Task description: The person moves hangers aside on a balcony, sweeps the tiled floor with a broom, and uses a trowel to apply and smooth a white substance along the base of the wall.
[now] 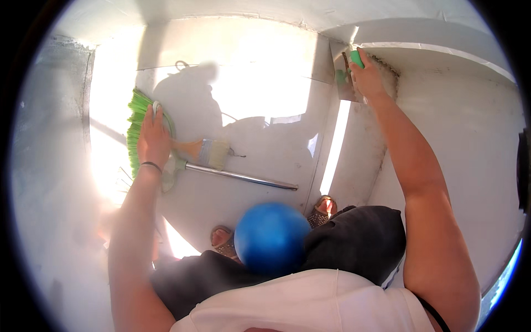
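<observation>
My left hand (pixel 154 135) lies palm down over the head of a broom (pixel 134 124) with green bristles, its fingers stretched out; a small pale thing shows at the fingertips. Close beside that hand is a wide paintbrush (pixel 214 154), its wooden handle running toward the wrist. Up in the far right corner, my right hand (pixel 366 77) is closed round the green handle of a plastering trowel (pixel 348 91). The trowel's shiny flat metal blade stands against the low ledge and wall there. What its far edge touches is hard to make out.
The broom's metal tube (pixel 243 176) slants across the pale floor (pixel 260 141). A blue ball (pixel 271 238) is between my knees, close to my sandalled feet. White walls (pixel 451 127) enclose the space, with a ledge (pixel 354 141) on the right. Bright sunlight and shadows cover parts of the floor.
</observation>
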The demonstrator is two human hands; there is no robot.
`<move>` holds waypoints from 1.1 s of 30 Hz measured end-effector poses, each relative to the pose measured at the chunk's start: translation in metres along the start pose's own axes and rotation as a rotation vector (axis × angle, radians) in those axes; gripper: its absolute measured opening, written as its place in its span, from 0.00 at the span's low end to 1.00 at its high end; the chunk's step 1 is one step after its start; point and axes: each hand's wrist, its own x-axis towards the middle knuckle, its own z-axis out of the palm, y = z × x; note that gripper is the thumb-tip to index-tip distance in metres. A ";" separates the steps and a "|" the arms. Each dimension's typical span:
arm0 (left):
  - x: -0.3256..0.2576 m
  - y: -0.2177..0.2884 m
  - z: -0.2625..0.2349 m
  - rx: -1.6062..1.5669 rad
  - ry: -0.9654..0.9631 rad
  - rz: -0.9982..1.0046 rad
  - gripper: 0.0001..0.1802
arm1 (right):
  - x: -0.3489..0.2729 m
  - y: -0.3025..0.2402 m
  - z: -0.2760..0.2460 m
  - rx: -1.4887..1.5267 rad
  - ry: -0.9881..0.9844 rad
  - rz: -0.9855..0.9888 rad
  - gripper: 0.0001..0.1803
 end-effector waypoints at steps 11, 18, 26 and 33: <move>-0.005 0.012 -0.009 0.022 -0.073 -0.048 0.28 | 0.001 -0.025 0.030 0.073 -0.081 0.057 0.34; 0.000 0.016 -0.006 0.042 -0.072 -0.037 0.29 | 0.002 -0.020 0.036 0.040 -0.038 0.034 0.34; -0.003 0.001 -0.012 0.009 -0.128 -0.010 0.30 | -0.088 0.066 0.003 -0.105 -0.008 0.015 0.33; -0.001 0.020 -0.016 0.018 -0.091 -0.011 0.27 | -0.070 0.146 -0.042 -0.170 0.133 0.129 0.32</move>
